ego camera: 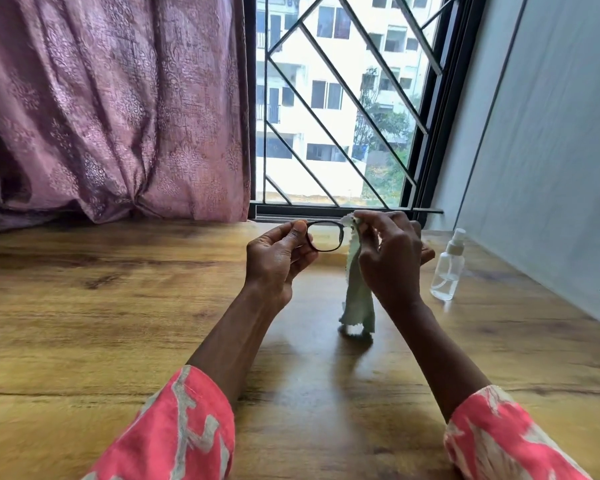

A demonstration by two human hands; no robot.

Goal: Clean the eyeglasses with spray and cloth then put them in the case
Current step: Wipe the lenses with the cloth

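Observation:
Dark-framed eyeglasses (326,249) are held up above the wooden table (101,323), in front of the window. My left hand (276,261) pinches their left end between thumb and fingers. My right hand (390,258) presses a pale green cloth (357,292) around the right lens, which is hidden by cloth and fingers. The cloth's loose end hangs down almost to the table. A clear spray bottle (447,268) with a white nozzle stands upright on the table to the right of my right hand. No case is in view.
A mauve patterned curtain (111,109) hangs at the back left, resting on the table. A barred window (340,98) is behind the hands. A grey wall (551,150) borders the table on the right.

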